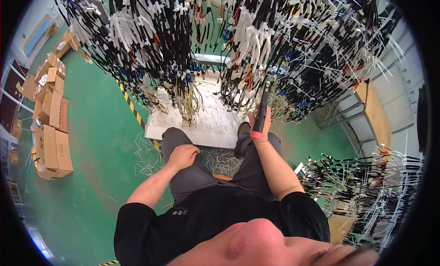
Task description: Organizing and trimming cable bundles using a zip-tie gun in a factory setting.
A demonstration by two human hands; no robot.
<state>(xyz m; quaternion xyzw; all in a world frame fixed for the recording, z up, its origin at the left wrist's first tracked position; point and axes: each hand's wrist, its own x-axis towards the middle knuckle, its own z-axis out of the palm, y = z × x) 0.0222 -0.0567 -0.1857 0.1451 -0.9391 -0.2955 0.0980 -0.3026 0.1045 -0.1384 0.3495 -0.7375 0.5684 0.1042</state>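
My left hand [183, 157] rests on my left thigh with its fingers curled in, and nothing shows in it. Above my right knee, my right hand [266, 124] is closed around a long black tool with a narrow metal-tipped nose and a red end, apparently a cable tie gun [263, 108]. The tool's nose points away from me, up against the hanging wire harnesses [250, 51]. These are black, white and coloured wires with white connectors. Another thick bunch of wire harnesses [169, 55] hangs to the left.
A white board [215, 105] strewn with cut tie ends lies below the harnesses. More cut ends [149, 158] litter the green floor. Cardboard boxes [57, 149] line the left side. Further harnesses [357, 188] stand at my right, near a wooden-topped metal frame [376, 117].
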